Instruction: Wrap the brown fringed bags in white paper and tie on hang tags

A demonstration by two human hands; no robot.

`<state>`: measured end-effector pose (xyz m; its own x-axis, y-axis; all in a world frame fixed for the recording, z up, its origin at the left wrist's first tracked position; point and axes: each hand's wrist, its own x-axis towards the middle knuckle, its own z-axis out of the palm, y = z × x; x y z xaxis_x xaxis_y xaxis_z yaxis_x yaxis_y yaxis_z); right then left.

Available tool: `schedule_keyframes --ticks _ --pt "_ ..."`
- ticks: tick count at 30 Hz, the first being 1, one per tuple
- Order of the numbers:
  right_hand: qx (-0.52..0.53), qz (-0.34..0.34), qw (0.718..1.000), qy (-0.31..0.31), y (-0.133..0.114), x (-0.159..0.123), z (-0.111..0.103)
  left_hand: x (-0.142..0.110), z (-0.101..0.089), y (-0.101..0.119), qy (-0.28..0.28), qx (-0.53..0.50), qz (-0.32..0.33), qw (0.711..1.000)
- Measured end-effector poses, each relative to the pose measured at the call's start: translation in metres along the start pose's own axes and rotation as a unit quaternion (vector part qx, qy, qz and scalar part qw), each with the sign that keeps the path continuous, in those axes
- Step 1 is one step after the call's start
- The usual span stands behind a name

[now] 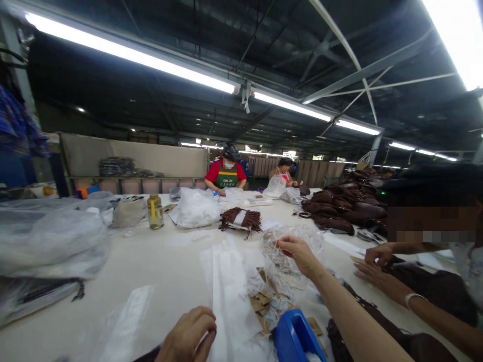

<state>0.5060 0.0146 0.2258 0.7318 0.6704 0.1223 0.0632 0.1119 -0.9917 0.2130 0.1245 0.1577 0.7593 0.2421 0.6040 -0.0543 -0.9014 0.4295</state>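
My right hand (298,254) reaches over a clear plastic bag (315,236) filled with thin pale strings (277,256). Its thumb and fingers are pinched at the strings. My left hand (190,334) is low in front, fingers curled in; whatever may be inside them is hidden. Just right of it lie long white paper strips (228,296). Between my hands are scattered small brown paper pieces (262,301) and whitish packets. A blue plastic holder (296,337) stands below my right forearm.
A co-worker's hands (377,266) work on dark brown goods at right. Behind them rises a heap of brown bags (347,201). A fringed brown bundle (241,219), a bottle (155,212) and plastic bags (196,207) stand across the table. Two people sit opposite.
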Motion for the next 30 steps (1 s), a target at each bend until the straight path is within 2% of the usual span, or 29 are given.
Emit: schedule_keyframes --ticks 8,10,13,15,17,24,27,30 --pt "0.007 -0.012 1.0 0.003 0.004 -0.002 -0.005 0.032 0.027 0.01 -0.038 -0.073 -0.058 0.995" --pt "0.018 -0.016 1.0 0.004 0.002 -0.003 -0.006 0.043 0.034 0.012 -0.045 -0.089 -0.094 0.991" --pt "0.021 -0.015 1.0 0.003 0.0 -0.005 -0.005 0.063 0.047 0.017 -0.049 -0.108 -0.179 0.977" --pt "0.024 -0.015 1.0 -0.005 -0.002 -0.008 -0.004 0.076 0.06 0.019 -0.052 -0.121 -0.235 0.963" --pt "0.03 -0.018 0.999 -0.018 -0.004 -0.012 -0.002 0.087 0.076 0.019 -0.063 -0.136 -0.263 0.953" --pt "0.054 -0.013 0.997 -0.057 -0.008 -0.022 0.003 0.112 0.134 0.007 -0.104 -0.171 -0.239 0.95" --pt "0.067 -0.012 0.997 -0.048 -0.003 -0.02 0.002 0.117 0.149 -0.001 -0.119 -0.173 -0.25 0.945" --pt "0.082 -0.01 0.997 -0.011 0.007 -0.013 -0.005 0.115 0.155 -0.01 -0.135 -0.176 -0.265 0.938"
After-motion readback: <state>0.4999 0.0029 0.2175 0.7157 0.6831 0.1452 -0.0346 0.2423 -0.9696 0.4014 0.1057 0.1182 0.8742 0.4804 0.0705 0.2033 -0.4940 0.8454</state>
